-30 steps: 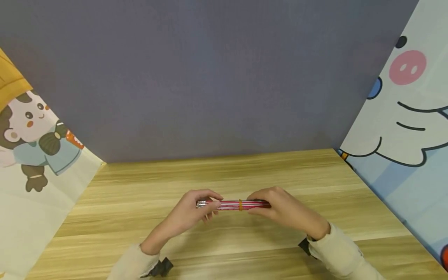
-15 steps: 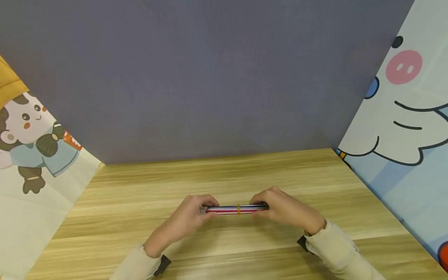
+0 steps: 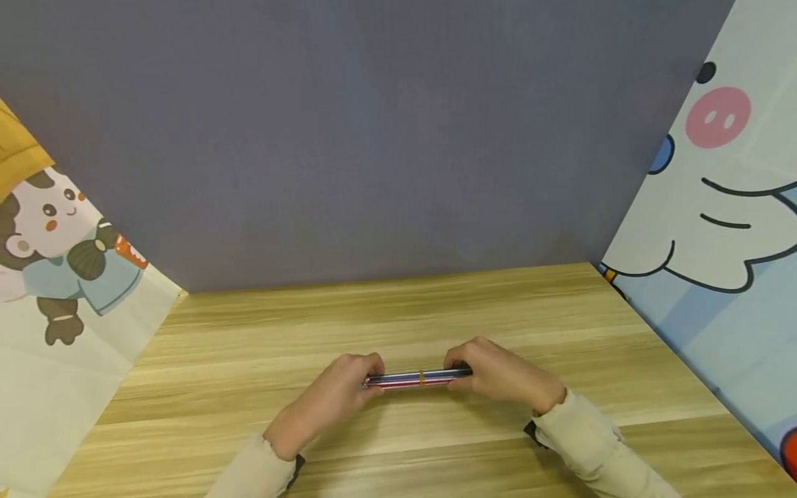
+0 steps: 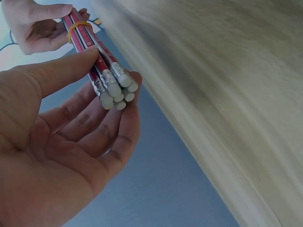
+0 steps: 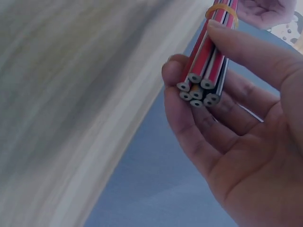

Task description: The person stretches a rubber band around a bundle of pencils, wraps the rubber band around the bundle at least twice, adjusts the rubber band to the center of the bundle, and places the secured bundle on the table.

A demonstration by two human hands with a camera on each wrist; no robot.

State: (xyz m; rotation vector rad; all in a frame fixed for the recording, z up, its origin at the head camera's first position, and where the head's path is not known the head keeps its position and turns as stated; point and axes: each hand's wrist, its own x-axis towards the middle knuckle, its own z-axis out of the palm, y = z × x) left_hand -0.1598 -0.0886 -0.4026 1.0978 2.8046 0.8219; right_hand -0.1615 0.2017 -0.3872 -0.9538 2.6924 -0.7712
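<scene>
A bundle of striped pencils (image 3: 401,380), red, white and dark, lies crosswise between the two hands over the table. A yellow rubber band (image 3: 421,378) circles it near the middle. My left hand (image 3: 339,391) holds the eraser end, thumb on one side and fingers on the other; the white erasers (image 4: 113,90) in metal ferrules face the left wrist camera. At the opposite end my right hand (image 3: 501,370) grips the bundle between thumb and fingers. Flat unsharpened ends (image 5: 196,92) with dark cores show in the right wrist view.
The wood-grain table (image 3: 398,449) spreads beneath both hands. A grey panel (image 3: 386,138) rises behind it. Side walls with cartoon prints stand left (image 3: 81,277) and right (image 3: 722,228).
Both hands have shifted slightly toward the person with the pencil bundle. The bundle has rolled so more dark stripes face up, and the left fingers have drawn in around the eraser end.
</scene>
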